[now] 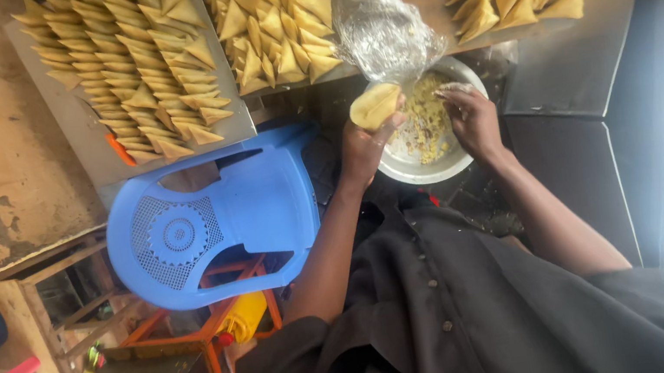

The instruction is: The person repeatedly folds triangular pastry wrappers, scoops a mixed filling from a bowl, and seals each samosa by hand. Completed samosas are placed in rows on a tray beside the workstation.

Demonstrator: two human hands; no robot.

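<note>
The bowl [408,168] is shiny bare metal, filling [424,116] inside looks crumbly and rough. Dough cone [373,105] in the left hand [365,145] is smooth, matt pastry. Clear wrap [385,36] is crinkly and glossy. Trays [83,136] are dull sheet metal; chair [206,223] is glossy blue plastic. Shirt [474,314] is matt black cloth.

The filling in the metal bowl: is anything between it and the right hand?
Nothing visible. The right hand is already over the filling inside the metal bowl; the plastic wrap lies beyond the rim.
</note>
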